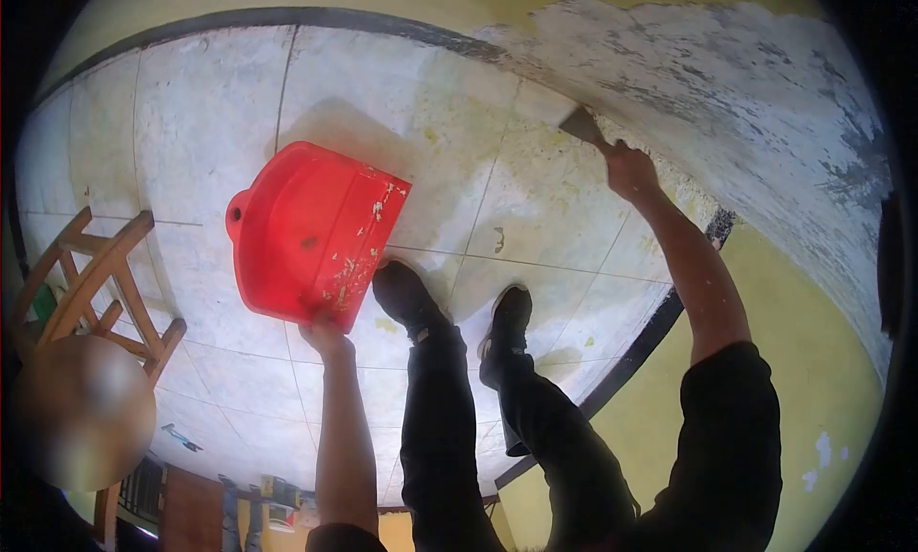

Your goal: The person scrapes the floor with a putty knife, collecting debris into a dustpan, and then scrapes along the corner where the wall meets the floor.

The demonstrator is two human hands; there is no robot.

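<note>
My left hand grips the near side edge of a red dustpan, held tilted over the tiled floor. Pale flakes cling along the dustpan's straight lip. Stretched out to the right, my right hand is closed around the handle of a putty knife. Its wide blade lies at the foot of the wall, where peeled paint debris is strewn along the floor edge.
Bare, scraped plaster covers part of the yellow wall. A wooden chair stands at the left, with a blurred round shape in front of it. My shoes are on the white floor tiles. A small tool lies lower left.
</note>
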